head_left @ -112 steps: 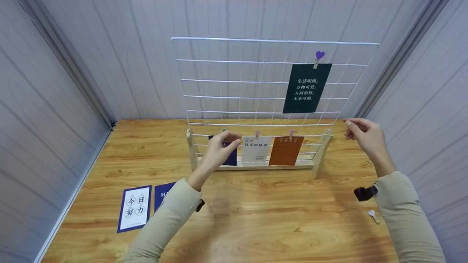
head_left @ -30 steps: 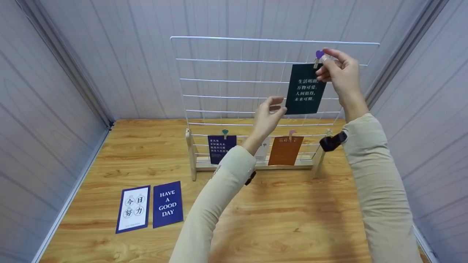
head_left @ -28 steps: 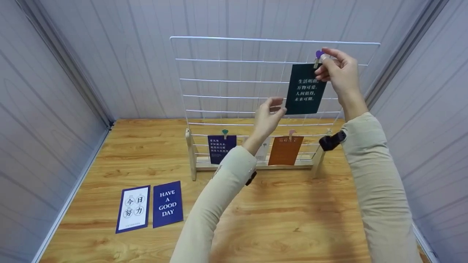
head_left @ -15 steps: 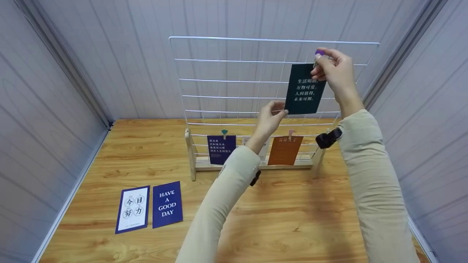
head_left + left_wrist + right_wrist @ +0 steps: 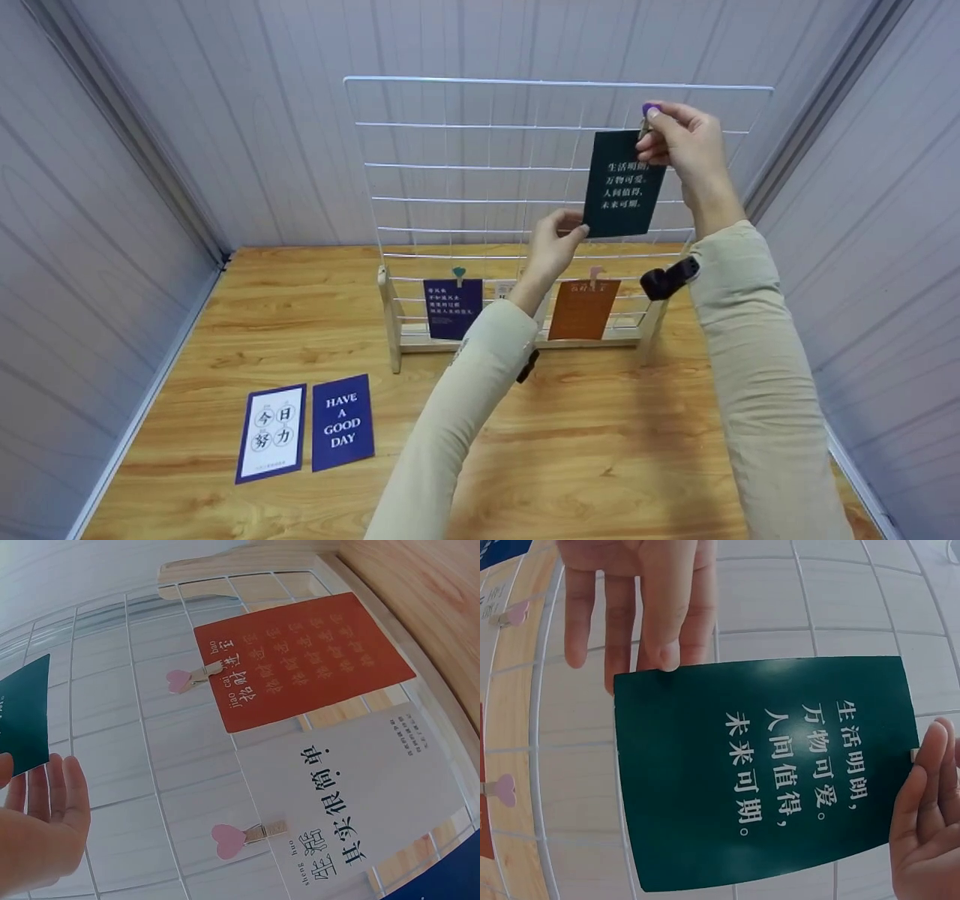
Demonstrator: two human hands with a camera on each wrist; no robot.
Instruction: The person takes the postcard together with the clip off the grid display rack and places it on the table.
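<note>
A dark green card [image 5: 619, 184] with white lettering hangs at the upper right of a white wire grid rack [image 5: 450, 165]. At its top edge, a clothespin with a purple heart [image 5: 650, 109] is pinched between the thumb and index finger of my right hand [image 5: 694, 154]. My left hand [image 5: 551, 244] pinches the card's lower left corner. In the right wrist view, the left thumb [image 5: 669, 652] lies on the card's front edge with the other fingers behind. Most of the clothespin is hidden by my right fingers.
Lower on the rack hang a purple card [image 5: 454, 307], a white card [image 5: 352, 802] and an orange card [image 5: 585, 309], held by heart clothespins. On the table [image 5: 585, 450] at left lie a white card with a blue border [image 5: 271, 457] and a blue card [image 5: 343, 450].
My right hand has come from beside the rack up to the purple heart clothespin. My left hand has risen from the lower cards to the green card's corner and now grips it.
</note>
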